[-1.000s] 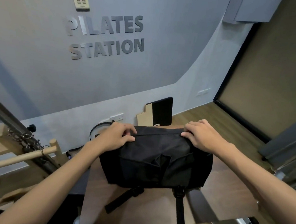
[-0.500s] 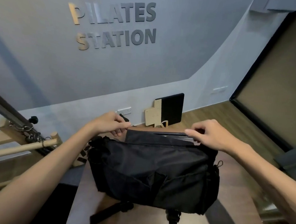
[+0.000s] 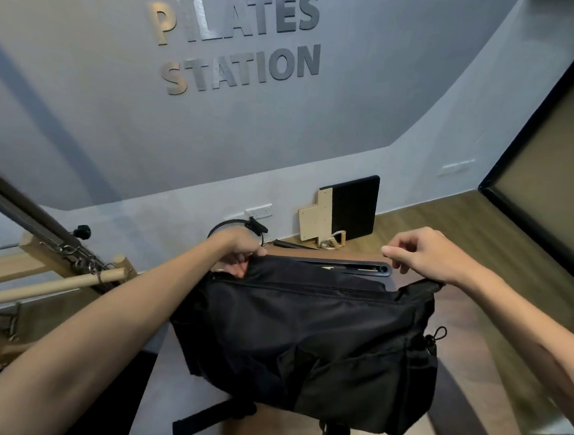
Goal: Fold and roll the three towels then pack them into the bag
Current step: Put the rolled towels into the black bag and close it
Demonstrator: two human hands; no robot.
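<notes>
Bag, black soft nylon with dangling webbing straps (image 3: pixel 304 341), sits mid-tabletop on the brown wooden tabletop (image 3: pixel 467 335), its top edge toward 12 o'clock. Your left hand (image 3: pixel 242 253) pinches the top flap at the bag's 11 o'clock corner. Your right hand (image 3: pixel 422 255) hovers over the 1 o'clock corner, fingers loosely curled, holding nothing as far as this view shows. Hands are well apart, one at each upper corner.

No towels visible anywhere in view; whether they are inside cannot be told, as the mouth shows no contents.

Risks, as judged:
- Single-corner grip. With only your left hand holding, the flap may sag at 1 o'clock and the mouth close unevenly.
- Soft body. The bag slumps toward 6 o'clock; pulling the flap hard could drag or tip the whole thing toward you.
- Straps (image 3: pixel 210 416) hang past the near edge at 6 to 7 o'clock; they could snag and tug the bag off.
- A dark slot fitting (image 3: pixel 353 267) lies just behind the top edge; fabric may catch there.
</notes>
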